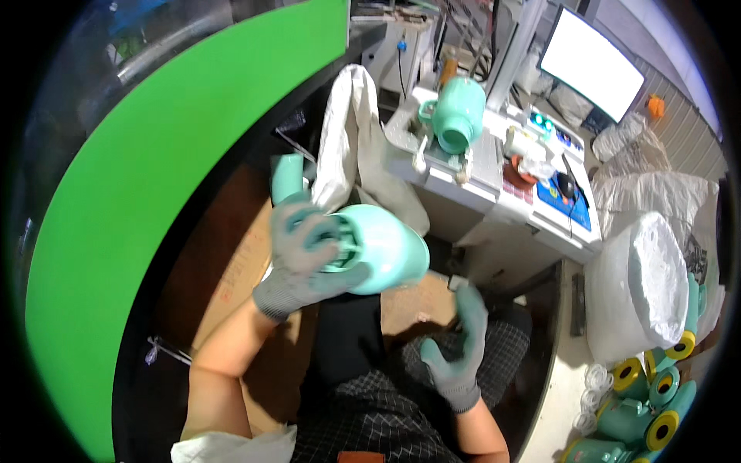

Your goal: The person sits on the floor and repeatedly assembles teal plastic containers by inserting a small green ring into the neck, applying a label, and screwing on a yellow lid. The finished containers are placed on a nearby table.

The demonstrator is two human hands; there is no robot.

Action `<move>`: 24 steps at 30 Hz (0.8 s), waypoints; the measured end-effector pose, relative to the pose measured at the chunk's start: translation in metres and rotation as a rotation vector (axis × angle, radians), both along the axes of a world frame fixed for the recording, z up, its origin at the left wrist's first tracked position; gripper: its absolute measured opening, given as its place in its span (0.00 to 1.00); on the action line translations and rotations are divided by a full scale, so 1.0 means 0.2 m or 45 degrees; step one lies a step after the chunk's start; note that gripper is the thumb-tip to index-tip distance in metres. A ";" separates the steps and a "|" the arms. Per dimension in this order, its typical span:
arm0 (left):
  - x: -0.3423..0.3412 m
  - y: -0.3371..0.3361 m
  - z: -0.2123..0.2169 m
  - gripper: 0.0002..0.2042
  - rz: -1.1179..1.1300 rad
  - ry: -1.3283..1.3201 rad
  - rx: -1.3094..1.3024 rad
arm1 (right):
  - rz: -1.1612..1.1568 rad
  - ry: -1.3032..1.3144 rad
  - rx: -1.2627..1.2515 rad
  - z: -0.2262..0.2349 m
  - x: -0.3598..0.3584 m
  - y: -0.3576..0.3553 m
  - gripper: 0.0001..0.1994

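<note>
My left hand point(299, 248), in a grey glove with green-coated fingers, is closed on a mint-green plastic jug body point(390, 251). The jug lies tilted over my lap, its ribbed end against the fingers. My right hand point(463, 347), gloved alike and slightly blurred, is apart from the jug on its right. Its thumb and fingers are spread, and nothing is in it. Beyond my left hand a second mint-green plastic piece point(288, 176) shows beside a white woven sack point(340, 147); its lower part is hidden.
A mint-green jug point(461, 112) sits on a white machine bench point(440, 176) ahead. Past it stands a lit monitor point(592, 63). A green curved panel point(170, 147) borders the left. At right are a white sack point(629, 297) and several green parts with yellow rings point(629, 378). Cardboard point(417, 305) lies below.
</note>
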State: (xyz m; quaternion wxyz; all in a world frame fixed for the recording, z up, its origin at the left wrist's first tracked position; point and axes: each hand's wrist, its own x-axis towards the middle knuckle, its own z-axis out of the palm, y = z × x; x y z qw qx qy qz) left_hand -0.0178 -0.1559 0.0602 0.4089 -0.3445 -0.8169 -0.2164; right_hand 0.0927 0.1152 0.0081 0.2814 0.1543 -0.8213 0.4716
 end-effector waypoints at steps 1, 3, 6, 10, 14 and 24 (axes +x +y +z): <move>0.00 0.12 0.04 0.14 -0.223 -0.039 0.037 | 0.016 -0.010 -0.054 0.00 -0.01 0.02 0.42; 0.06 0.31 0.00 0.17 -0.589 -0.247 0.186 | 0.167 -0.215 -0.403 -0.06 0.04 0.04 0.50; 0.23 0.60 -0.21 0.21 -0.870 -0.680 0.434 | 0.381 -0.724 -0.785 -0.12 0.27 0.04 0.45; 0.35 0.82 -0.53 0.27 -0.855 -0.839 0.194 | 0.211 -0.852 -0.515 -0.32 0.51 -0.01 0.41; 0.41 0.84 -0.50 0.33 -0.643 -0.618 0.443 | -0.167 -0.696 -0.603 -0.38 0.51 0.22 0.29; 0.18 0.65 -0.57 0.55 -0.712 -1.510 0.648 | 0.022 -0.687 -0.164 -0.40 0.40 0.20 0.47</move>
